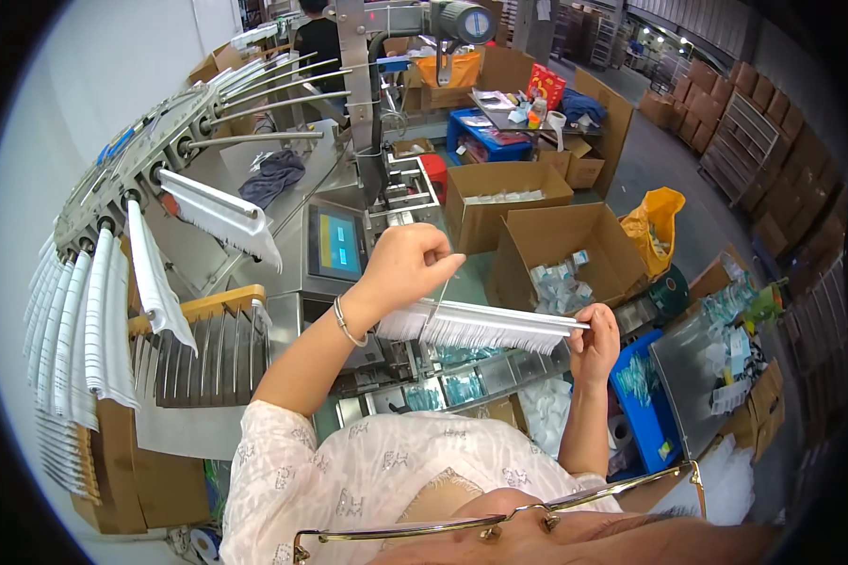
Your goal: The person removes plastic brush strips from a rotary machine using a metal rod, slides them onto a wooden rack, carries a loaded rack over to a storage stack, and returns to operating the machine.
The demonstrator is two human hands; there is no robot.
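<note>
A long pale rod with a dense row of white fringe-like strips (499,327) hanging from it stretches across in front of me. My right hand (595,344) pinches the rod's right end between thumb and fingers. Over its left end is my left hand (407,268), with the fingers curled in and the thumb pressed to them. A thin strand or wire (433,309) runs down from below that hand across the fringe; whatever the left fingers hold is too small to make out. A bangle circles my left wrist.
At left, a round machine rack (155,174) carries spokes, several hung with white strips (94,320). A screen panel (334,242) stands beyond my left hand. Open cardboard boxes (509,184), a blue bin (664,428) and a metal conveyor (518,377) surround the work area.
</note>
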